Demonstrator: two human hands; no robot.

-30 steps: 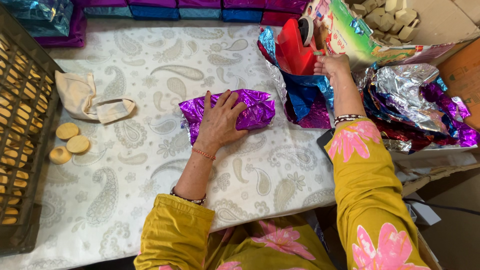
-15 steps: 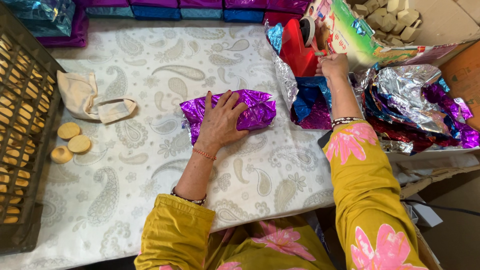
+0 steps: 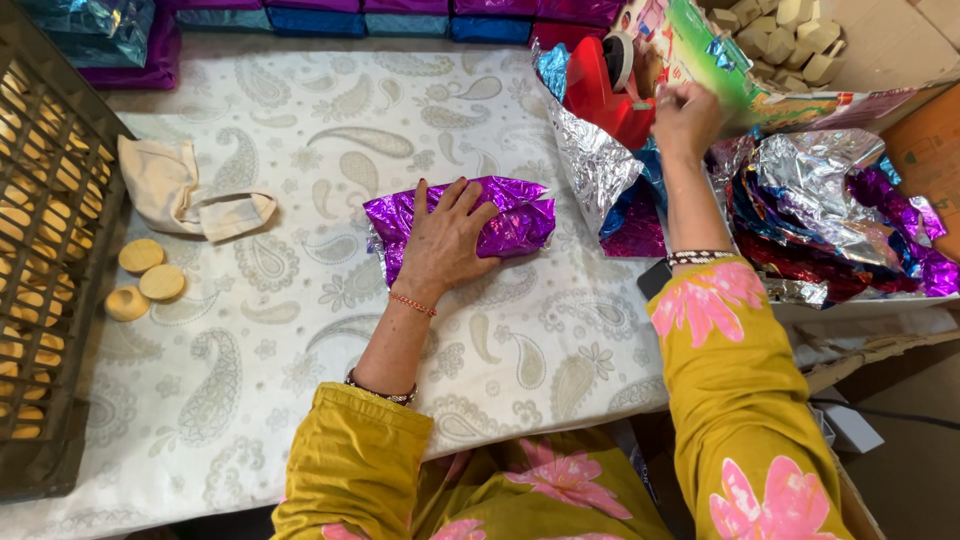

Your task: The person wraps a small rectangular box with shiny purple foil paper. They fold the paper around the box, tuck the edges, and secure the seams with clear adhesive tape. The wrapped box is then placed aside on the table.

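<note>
My left hand (image 3: 445, 240) lies flat, fingers spread, on a purple foil parcel (image 3: 520, 215) in the middle of the paisley tablecloth (image 3: 300, 130) and holds it down. My right hand (image 3: 685, 120) is stretched out to the far right, beside a red tape dispenser (image 3: 605, 95). Its fingers are bunched, with the back of the hand toward me. What they pinch is hidden. Both arms wear yellow sleeves with pink flowers.
A loose heap of coloured foil sheets (image 3: 830, 200) lies at the right and a silver sheet (image 3: 590, 165) near the dispenser. At the left are a dark crate (image 3: 40, 250) of round discs, three tan discs (image 3: 145, 280) and a cloth (image 3: 185, 195). Wrapped parcels (image 3: 400, 15) line the back.
My right hand has moved up and away from the foil sheets to the tape dispenser. My left hand stays pressed on the purple parcel.
</note>
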